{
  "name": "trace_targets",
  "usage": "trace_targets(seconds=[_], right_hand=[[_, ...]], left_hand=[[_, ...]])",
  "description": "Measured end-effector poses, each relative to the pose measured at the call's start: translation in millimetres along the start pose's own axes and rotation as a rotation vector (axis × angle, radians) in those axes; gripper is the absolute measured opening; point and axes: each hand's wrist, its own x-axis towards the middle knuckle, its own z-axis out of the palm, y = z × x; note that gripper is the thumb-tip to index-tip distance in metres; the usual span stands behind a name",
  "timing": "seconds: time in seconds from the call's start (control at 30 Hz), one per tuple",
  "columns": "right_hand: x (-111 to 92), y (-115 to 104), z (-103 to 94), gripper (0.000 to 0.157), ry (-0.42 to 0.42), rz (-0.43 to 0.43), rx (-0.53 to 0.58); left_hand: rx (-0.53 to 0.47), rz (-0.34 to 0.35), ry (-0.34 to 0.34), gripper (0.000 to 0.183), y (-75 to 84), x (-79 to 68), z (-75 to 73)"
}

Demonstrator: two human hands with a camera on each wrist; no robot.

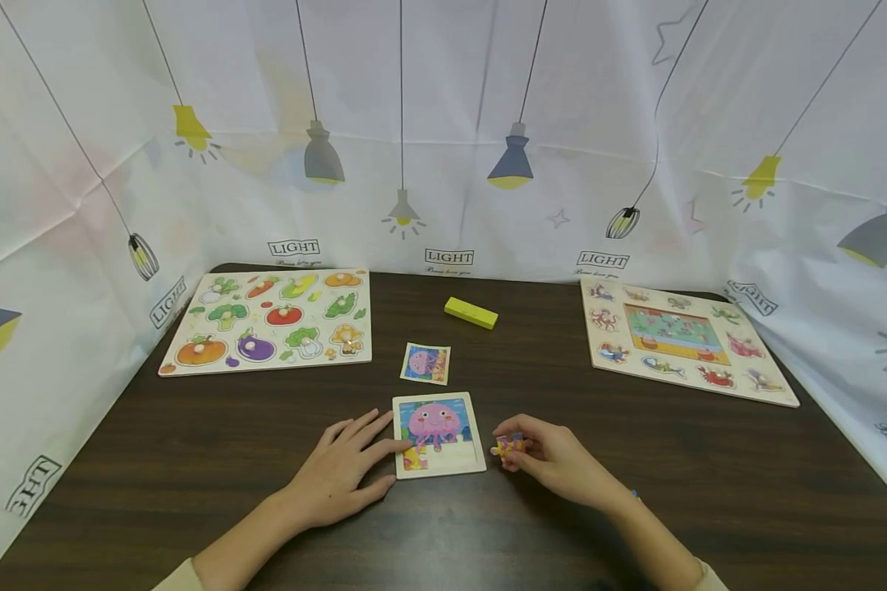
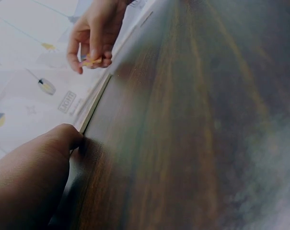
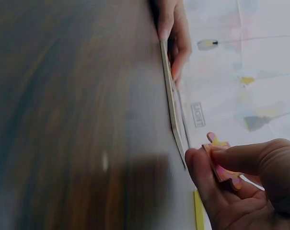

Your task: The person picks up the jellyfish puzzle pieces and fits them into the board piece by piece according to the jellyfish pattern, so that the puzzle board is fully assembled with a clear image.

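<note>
Right hand pinches puzzle piece beside jellyfish puzzle.

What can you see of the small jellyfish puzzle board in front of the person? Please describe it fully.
The jellyfish puzzle board is a thin, pale, wood-like tray lying flat on the dark table. Its picture shows a pink jellyfish on blue; the lower part is bare except for one bottom-left piece. The left hand touches its left edge with its fingertips.

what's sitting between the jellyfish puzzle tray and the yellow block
In the head view, a small jellyfish picture card lies between the puzzle tray and the yellow block.
</note>
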Motion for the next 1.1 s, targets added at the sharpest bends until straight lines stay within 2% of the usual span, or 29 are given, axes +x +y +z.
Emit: trace_targets(seconds=[0.27, 0.63, 1.1], right_hand=[[15.2, -4.8, 11.5, 0.014, 0.019, 0.002, -0.139], [38.2, -7.8, 31.6, 0.012, 0.031, -0.046, -0.166], [50.8, -14.1, 49.8, 0.011, 0.061, -0.005, -0.205]], left_hand=[[0.002, 0.002, 0.009, 0.044, -0.8, -0.6, 1.3], [0.004, 0.005, 0.023, 0.044, -0.9, -1.0, 1.4], [-0.006, 0.001, 0.021, 0.046, -0.7, -1.0, -0.5]])
